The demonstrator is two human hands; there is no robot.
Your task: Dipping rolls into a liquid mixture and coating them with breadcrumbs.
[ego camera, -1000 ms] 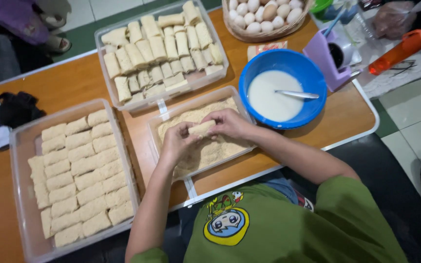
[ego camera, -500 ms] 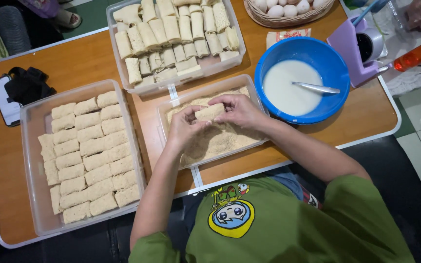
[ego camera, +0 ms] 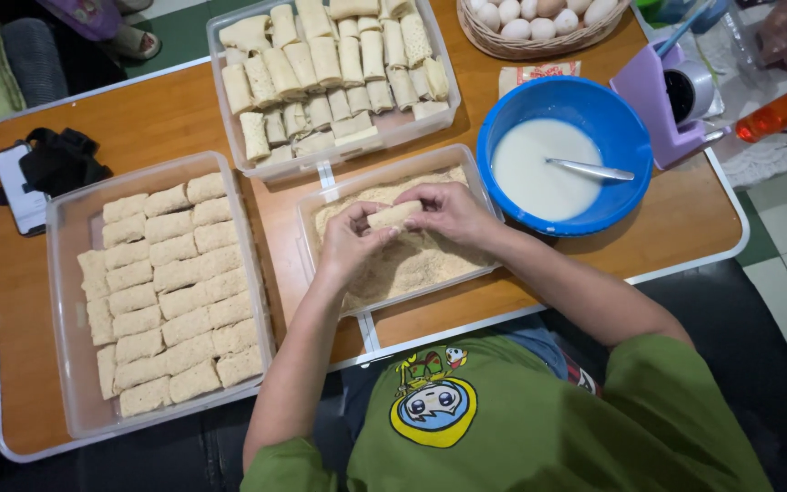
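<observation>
Both forearms reach in over the near edge of the wooden worktop [ego camera: 184, 109] and meet above the small clear tray of breadcrumbs [ego camera: 475, 169]. The left hand [ego camera: 350, 241] is curled, its grip closed on the near end of a crumb-coated roll [ego camera: 393, 215], while the right hand [ego camera: 448, 210] arches over the other end, fingers bent down and pinching it from above. The roll sits level between the two hands, just over the crumb bed, in the middle of that tray. To the left lies a larger clear tray [ego camera: 70, 273] packed with rows of coated rolls, well apart from the hands. Behind the crumb tray stands another clear tray [ego camera: 220, 55] full of pale uncoated rolls. To the right, just beside the crumb tray, a blue bowl [ego camera: 626, 137] holds a white batter with a spoon [ego camera: 589, 169] resting in it. A basket of eggs [ego camera: 539, 41] sits at the far edge, and a dark pouch [ego camera: 61, 159] lies on a phone [ego camera: 15, 187] at the left end.
</observation>
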